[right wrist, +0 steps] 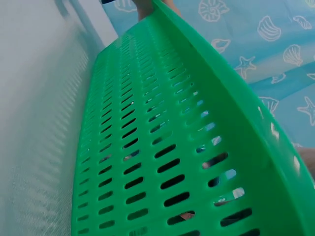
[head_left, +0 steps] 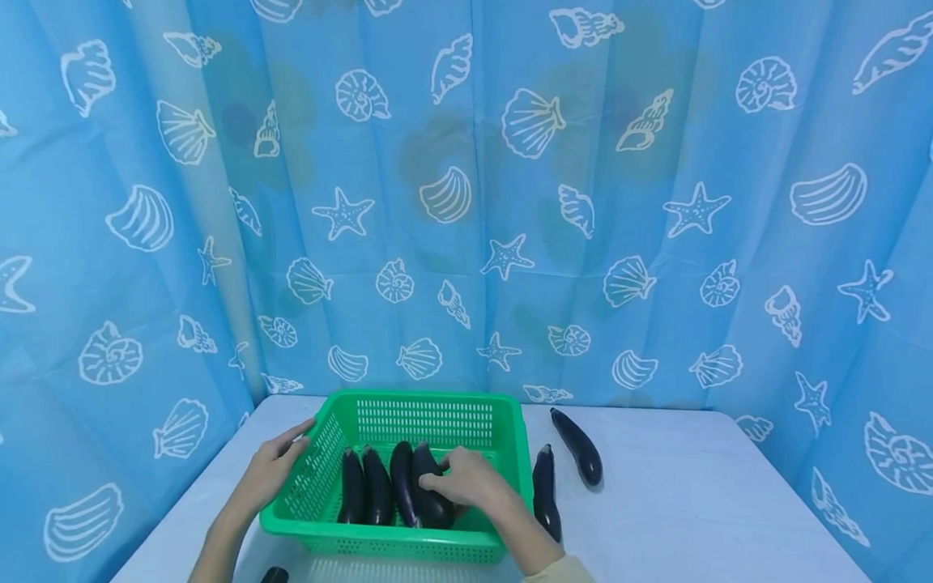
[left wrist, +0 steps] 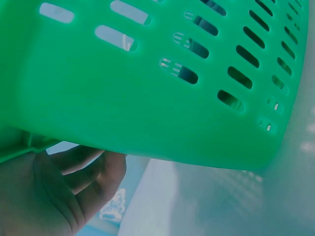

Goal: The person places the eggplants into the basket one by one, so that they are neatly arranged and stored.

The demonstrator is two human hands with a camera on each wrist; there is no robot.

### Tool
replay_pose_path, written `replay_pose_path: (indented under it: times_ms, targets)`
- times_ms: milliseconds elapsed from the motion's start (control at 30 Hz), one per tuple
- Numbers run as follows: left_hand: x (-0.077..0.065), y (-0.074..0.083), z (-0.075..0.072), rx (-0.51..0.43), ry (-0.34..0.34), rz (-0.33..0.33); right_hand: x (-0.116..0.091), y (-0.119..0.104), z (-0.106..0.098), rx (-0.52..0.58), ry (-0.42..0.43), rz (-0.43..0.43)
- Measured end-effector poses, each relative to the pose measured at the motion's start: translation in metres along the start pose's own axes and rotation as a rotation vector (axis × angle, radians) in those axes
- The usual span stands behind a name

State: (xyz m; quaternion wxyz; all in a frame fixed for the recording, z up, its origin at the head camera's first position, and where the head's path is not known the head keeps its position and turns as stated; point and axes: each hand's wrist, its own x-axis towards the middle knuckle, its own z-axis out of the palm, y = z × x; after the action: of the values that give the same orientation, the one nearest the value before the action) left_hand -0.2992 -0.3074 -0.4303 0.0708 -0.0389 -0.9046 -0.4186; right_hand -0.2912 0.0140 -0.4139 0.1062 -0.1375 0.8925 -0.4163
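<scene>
A green plastic basket point(head_left: 394, 533) with slotted walls stands on the table, several dark purple eggplants lying side by side in it. My right hand point(head_left: 470, 479) reaches over the basket's right side and grips the rightmost eggplant point(head_left: 436, 510) between thumb and fingers. To the left of that one lie another eggplant point(head_left: 403, 482) and two slimmer ones. At the left rim, my left hand point(head_left: 270, 471) holds the basket, its fingers bent at the edge in the left wrist view. The right wrist view shows mostly the basket's outer wall point(right wrist: 115, 108).
Two eggplants lie on the white table point(head_left: 678, 494) right of the basket: one eggplant point(head_left: 546, 494) close against its wall, the other eggplant point(head_left: 579, 449) farther back. A dark rounded end point(head_left: 274, 575) shows at the front left. A blue shell-print curtain point(head_left: 466, 243) surrounds the table.
</scene>
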Motion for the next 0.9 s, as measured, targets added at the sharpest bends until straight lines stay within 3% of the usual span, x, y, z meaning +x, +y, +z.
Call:
replay_pose_path:
  times_ms: [900]
  targets:
    - [0.0004,0.0015,0.0013,0.015,-0.008,-0.031,0.0021,0.0011,0.0044,-0.052,-0.035,0.012]
